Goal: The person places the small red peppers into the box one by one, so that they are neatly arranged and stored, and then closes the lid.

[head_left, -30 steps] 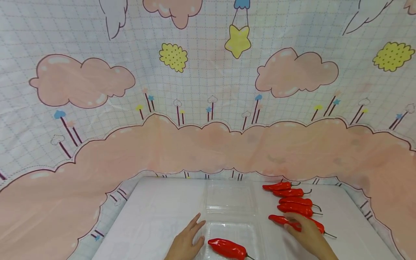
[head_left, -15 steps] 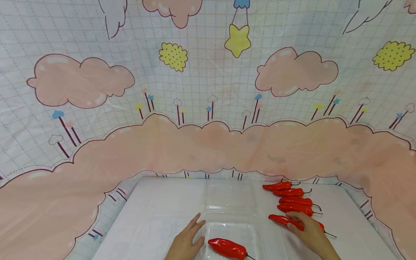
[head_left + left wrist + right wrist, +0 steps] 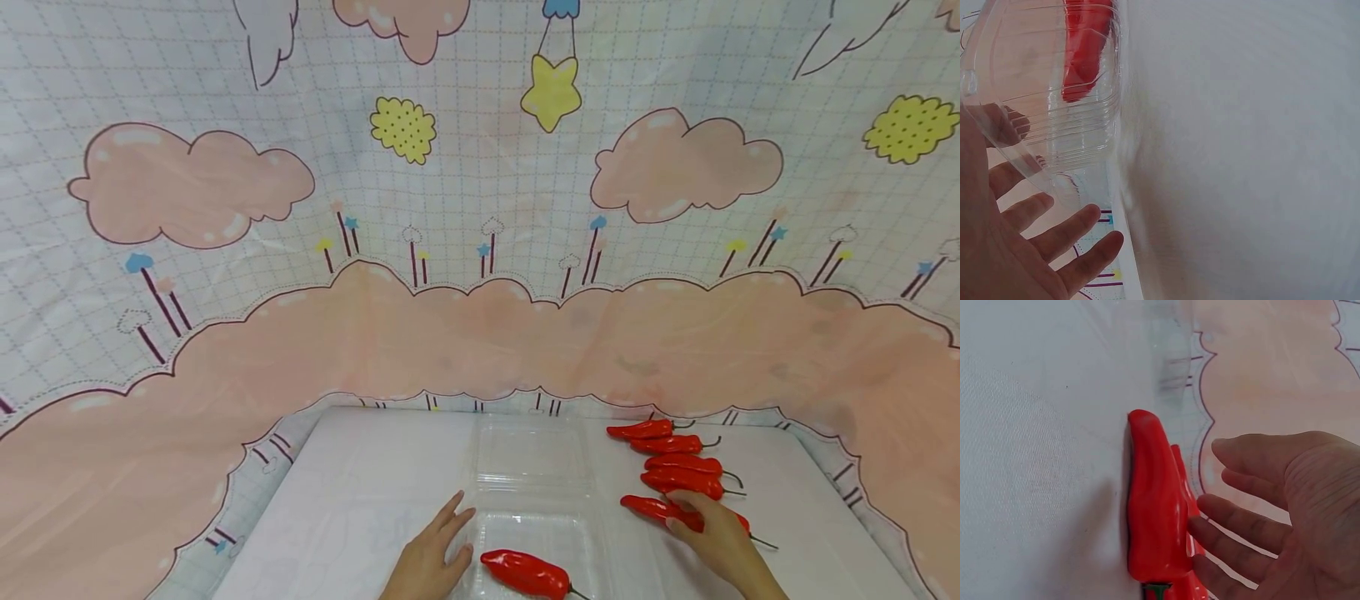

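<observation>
My left hand (image 3: 431, 554), fingers spread, lies at the left side of a clear plastic container (image 3: 1085, 147). The thumb and fingertips are at its wall. Inside that container is one red chili pepper (image 3: 525, 573), its stem toward the lower right. On the right, my right hand (image 3: 716, 537) hovers over the nearest red chili pepper (image 3: 648, 507) of the row, covering part of it. In the right wrist view the fingers are loosely extended beside this pepper (image 3: 1157, 500), the thumb well apart from it.
Several more red peppers (image 3: 678, 481) lie in a column up the right side of the white table (image 3: 360, 483). The container's clear lid half (image 3: 532, 454) lies flat behind its base. A patterned cloth (image 3: 480, 342) rises behind the table.
My right hand has shifted slightly to the right along the nearest pepper. The left hand and the peppers stay in place.
</observation>
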`<act>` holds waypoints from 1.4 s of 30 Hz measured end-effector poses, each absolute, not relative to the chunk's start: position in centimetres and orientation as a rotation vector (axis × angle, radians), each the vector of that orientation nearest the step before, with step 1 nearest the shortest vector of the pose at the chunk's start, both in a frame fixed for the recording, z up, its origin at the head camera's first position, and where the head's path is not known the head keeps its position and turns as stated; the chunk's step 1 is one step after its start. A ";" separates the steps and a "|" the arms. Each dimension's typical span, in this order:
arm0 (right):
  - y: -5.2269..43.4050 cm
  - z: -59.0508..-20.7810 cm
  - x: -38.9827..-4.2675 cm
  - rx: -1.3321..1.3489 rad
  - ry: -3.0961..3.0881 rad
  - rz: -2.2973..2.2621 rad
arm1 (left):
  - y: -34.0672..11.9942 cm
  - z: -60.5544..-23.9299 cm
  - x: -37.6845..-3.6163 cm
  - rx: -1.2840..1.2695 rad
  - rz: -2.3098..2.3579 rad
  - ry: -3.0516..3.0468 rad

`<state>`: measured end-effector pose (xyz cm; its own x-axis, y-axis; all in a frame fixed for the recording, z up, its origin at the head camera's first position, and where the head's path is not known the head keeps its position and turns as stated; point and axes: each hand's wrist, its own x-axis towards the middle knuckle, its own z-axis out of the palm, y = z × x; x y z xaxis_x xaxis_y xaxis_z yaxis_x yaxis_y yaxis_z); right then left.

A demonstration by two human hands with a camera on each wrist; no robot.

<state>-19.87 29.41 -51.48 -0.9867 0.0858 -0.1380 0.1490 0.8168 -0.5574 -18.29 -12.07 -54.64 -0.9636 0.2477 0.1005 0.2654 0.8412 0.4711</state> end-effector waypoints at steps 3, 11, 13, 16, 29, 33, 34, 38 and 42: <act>29.5 -51.6 -19.9 0.189 2.898 -0.897 | -12.1 -54.7 -18.3 -0.420 -0.766 -2.970; 29.7 -52.3 -20.3 0.190 2.911 -0.872 | -12.2 -55.1 -18.3 -0.450 -0.749 -2.917; 29.7 -52.5 -20.4 0.205 2.895 -0.877 | -12.2 -55.1 -18.4 -0.457 -0.744 -2.908; 29.7 -52.8 -20.5 0.222 2.868 -0.882 | -12.2 -55.0 -18.4 -0.455 -0.748 -2.911; 29.7 -54.2 -20.7 0.245 2.825 -0.879 | -12.0 -54.7 -18.4 -0.435 -0.765 -2.935; 29.6 -54.4 -20.8 0.280 2.810 -0.880 | -12.1 -54.7 -18.2 -0.444 -0.763 -2.921; 29.6 -54.5 -20.9 0.294 2.802 -0.880 | -12.1 -54.7 -18.2 -0.444 -0.764 -2.922; 29.5 -54.6 -21.0 0.327 2.772 -0.887 | -12.0 -54.6 -18.3 -0.435 -0.786 -2.945; 29.4 -54.8 -21.0 0.340 2.763 -0.890 | -12.0 -54.6 -18.3 -0.432 -0.793 -2.961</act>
<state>-20.96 29.39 -54.78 -0.9494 0.1514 -0.2752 0.2836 0.7901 -0.5434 -18.31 -12.01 -54.64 -0.9600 0.2548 0.1156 0.2785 0.8300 0.4833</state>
